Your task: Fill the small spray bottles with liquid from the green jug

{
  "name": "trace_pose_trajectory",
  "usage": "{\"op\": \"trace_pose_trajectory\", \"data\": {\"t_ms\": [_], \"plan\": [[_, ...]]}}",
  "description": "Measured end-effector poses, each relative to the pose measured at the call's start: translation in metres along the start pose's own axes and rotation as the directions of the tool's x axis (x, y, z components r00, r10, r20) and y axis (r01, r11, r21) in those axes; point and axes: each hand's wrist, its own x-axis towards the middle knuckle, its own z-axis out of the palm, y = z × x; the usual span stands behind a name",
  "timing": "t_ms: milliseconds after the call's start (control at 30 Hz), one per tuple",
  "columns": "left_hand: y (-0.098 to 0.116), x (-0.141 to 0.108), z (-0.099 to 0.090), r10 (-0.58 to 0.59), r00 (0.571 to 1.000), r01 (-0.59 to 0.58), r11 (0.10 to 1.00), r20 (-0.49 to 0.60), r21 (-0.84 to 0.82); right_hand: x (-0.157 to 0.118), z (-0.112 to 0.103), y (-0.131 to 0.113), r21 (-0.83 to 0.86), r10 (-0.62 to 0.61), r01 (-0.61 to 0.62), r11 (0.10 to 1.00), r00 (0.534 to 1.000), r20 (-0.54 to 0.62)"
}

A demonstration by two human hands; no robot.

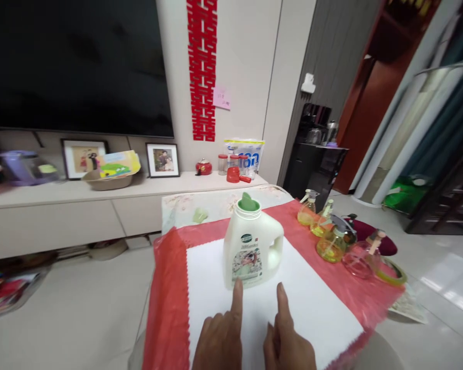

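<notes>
A white detergent jug (252,247) with a green cap and a handle on its right side stands upright on a white sheet (312,303), which lies on a red cloth (165,288). My left hand (220,334) points its forefinger forward, the tip touching the jug's base. Beside it my right hand (287,336) also points a forefinger, its tip just short of the jug. Neither hand holds anything; the other fingers are curled.
Several small spray bottles (332,241) with yellow and pink liquid stand along the cloth's right edge. Behind the table runs a low cabinet (61,205) with photo frames, a basket and jars under a dark television (77,61). A black cabinet (316,164) stands at the right.
</notes>
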Motion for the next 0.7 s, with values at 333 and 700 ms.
{"op": "trace_pose_trajectory", "data": {"t_ms": [333, 700], "plan": [[-0.003, -0.003, -0.014, 0.083, 0.995, -0.082, 0.996, 0.045, -0.032, -0.004, -0.008, 0.000, 0.007, -0.030, 0.029, 1.000, 1.000, 0.011], [-0.001, -0.008, -0.013, 0.077, 0.997, -0.076, 0.996, 0.014, -0.051, -0.004, -0.007, 0.002, -0.013, -0.076, 0.076, 0.997, 0.997, -0.001]]}}
